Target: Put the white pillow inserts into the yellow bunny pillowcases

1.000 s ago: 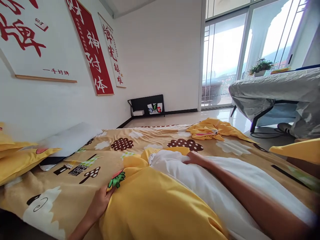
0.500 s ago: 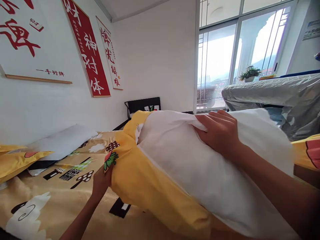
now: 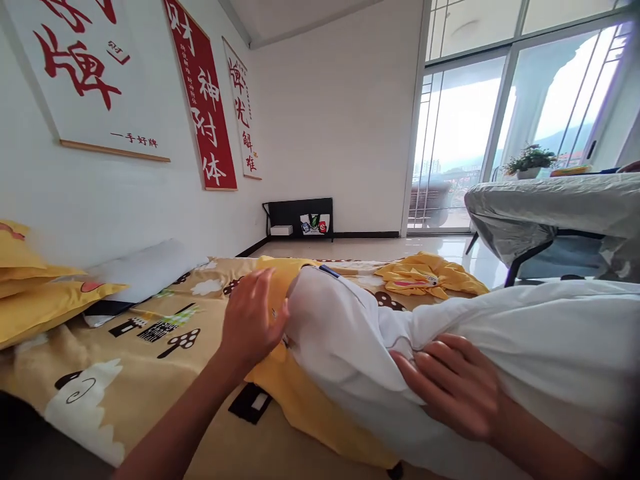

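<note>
A white pillow (image 3: pixel 500 347) lies across the bed in front of me, its far end partly inside a yellow pillowcase (image 3: pixel 305 400). My right hand (image 3: pixel 450 387) grips a bunched fold of the white pillow near its middle. My left hand (image 3: pixel 250 320) is raised with fingers spread, at the pillow's left end where the yellow case hangs below it; it holds nothing.
The bed sheet (image 3: pixel 150 373) is tan with cartoon mushrooms and clouds. Yellow pillows (image 3: pixel 40 300) and a white one (image 3: pixel 145 267) lie at the left by the wall. Another crumpled yellow case (image 3: pixel 425 275) lies at the bed's far end. A covered table (image 3: pixel 550 207) stands right.
My left hand has let go of the yellow case's edge and risen to the pillow's end. My right hand has slid back along the pillow, which now sits lower and farther out of the case.
</note>
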`<state>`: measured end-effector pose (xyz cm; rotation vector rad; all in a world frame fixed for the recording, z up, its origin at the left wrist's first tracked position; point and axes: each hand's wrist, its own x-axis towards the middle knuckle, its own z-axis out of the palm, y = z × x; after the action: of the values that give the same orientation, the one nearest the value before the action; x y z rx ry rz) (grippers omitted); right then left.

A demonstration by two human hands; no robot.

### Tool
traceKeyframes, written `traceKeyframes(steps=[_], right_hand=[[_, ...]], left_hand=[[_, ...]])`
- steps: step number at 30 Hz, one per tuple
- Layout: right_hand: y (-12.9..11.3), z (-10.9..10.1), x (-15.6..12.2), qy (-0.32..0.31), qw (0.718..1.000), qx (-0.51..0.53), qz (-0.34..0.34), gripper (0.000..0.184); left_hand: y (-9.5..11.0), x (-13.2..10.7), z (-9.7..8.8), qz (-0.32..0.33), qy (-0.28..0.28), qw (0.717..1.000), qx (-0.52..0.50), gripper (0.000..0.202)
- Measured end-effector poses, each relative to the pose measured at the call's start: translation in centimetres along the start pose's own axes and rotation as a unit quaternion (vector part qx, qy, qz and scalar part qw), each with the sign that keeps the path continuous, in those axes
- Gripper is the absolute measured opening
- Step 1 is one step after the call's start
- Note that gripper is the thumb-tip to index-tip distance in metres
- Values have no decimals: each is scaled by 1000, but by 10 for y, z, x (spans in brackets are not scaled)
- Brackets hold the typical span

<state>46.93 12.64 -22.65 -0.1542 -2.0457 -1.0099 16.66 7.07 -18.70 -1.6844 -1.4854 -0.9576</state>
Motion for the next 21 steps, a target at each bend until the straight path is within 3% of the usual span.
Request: traceKeyframes(steps=[2,4,6,7,11,14,16,17,19,21], right_hand=[[2,-5,2,-6,1000,-1,-7,28],[0,-12,5,-26,999,-13,21,22],[-5,-18,12,-56,993,-19,105,17],[-9,-19,17,-71,985,-17,156,25],[-18,1,49,-101,951,-13,291,59],[-17,39,64,-166,922,-20,349,57],[-17,63,63,-202,914,-1,352,39],[-19,73,61,-195,923,13,332,30],[-25,87,55,-142,954,34,261,20],[-32,95,52,-96,973,45,204,23]], left_hand=[[3,26,17,-7,-46,999,-1,50],[5,43,32,-32,-104,994,-10,43],[9,49,43,-42,-134,990,-14,31],[11,49,47,-36,-137,990,-11,26],[20,36,54,14,-99,995,20,19],[22,27,52,19,-34,999,26,16],[20,25,48,24,3,999,22,15],[19,26,47,28,17,999,19,15],[21,30,45,30,37,999,3,16],[31,35,46,35,53,998,-31,15]])
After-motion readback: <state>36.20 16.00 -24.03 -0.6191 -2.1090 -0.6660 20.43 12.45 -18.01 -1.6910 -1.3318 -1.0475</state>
